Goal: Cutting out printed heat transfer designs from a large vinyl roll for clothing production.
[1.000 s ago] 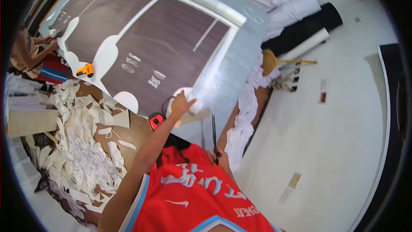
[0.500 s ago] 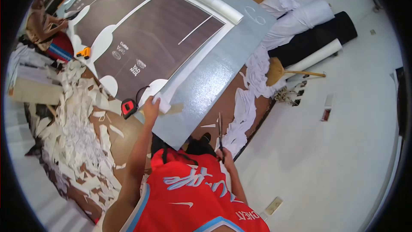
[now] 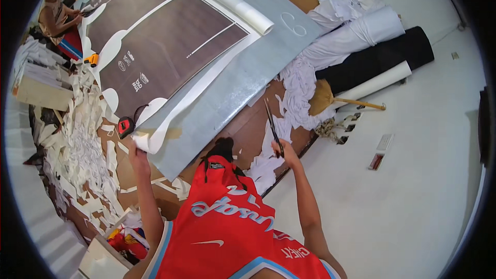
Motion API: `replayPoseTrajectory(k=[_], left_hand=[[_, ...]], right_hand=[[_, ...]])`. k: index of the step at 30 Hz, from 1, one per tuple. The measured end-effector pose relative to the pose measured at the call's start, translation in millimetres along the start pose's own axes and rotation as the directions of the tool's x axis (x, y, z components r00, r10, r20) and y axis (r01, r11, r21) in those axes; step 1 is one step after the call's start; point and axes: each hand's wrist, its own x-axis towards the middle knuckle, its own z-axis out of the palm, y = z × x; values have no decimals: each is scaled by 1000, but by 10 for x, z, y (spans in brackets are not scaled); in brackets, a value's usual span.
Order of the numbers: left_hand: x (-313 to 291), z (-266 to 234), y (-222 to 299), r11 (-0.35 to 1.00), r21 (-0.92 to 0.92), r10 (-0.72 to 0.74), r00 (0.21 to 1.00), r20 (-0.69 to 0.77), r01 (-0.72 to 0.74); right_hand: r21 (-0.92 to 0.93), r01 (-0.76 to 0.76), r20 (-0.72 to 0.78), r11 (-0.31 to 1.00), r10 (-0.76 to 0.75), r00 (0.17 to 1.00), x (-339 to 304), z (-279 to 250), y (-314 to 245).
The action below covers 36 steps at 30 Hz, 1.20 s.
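Note:
My left hand [image 3: 138, 156] is closed on the curled end of a white paper strip [image 3: 146, 141] at the table's near left corner. The strip runs back along the right side of a large dark printed sheet [image 3: 160, 41] lying on the grey table [image 3: 237, 88]. Out to the right, past the table edge, my right hand [image 3: 285, 151] grips a pair of scissors [image 3: 272, 121] by its handles, blades pointing away from me and slightly apart. Beside the left hand, near the sheet's corner, lies a red and black tape measure [image 3: 125, 126].
A white roll [image 3: 232, 5] lies across the table's far part. At the far left a person [image 3: 57, 20] works near an orange tool [image 3: 91, 60]. Paper scraps [image 3: 77, 150] cover the floor at left. Fabric rolls [image 3: 382, 57] and a broom [image 3: 330, 99] lie along the right wall.
My left hand has moved left and nearer, drawing the paper strip with it so that it lifts and curls. My right hand has risen with the scissors. The view has shifted too.

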Motion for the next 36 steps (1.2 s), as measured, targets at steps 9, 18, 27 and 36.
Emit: replayPoseTrajectory(k=[9, 18, 27, 36], left_hand=[[534, 636, -710, 517, 856, 680, 610, -406, -6], [1749, 4198, -2297, 176, 798, 104, 817, 567, -576], [1876, 4682, -2640, -126, 815, 4, 822, 570, -565], [1720, 4740, -2709, -111, 859, 6, 864, 504, -501]], right_hand=[[-96, 23, 174, 995, -6, 985, 2032, -899, -1154], [-153, 27, 300, 988, 21, 954, 3098, -1242, -1923], [-203, 54, 347, 978, 20, 938, 3551, -1423, -2146], [-210, 90, 385, 974, -3, 923, 3774, -1524, -2125]])
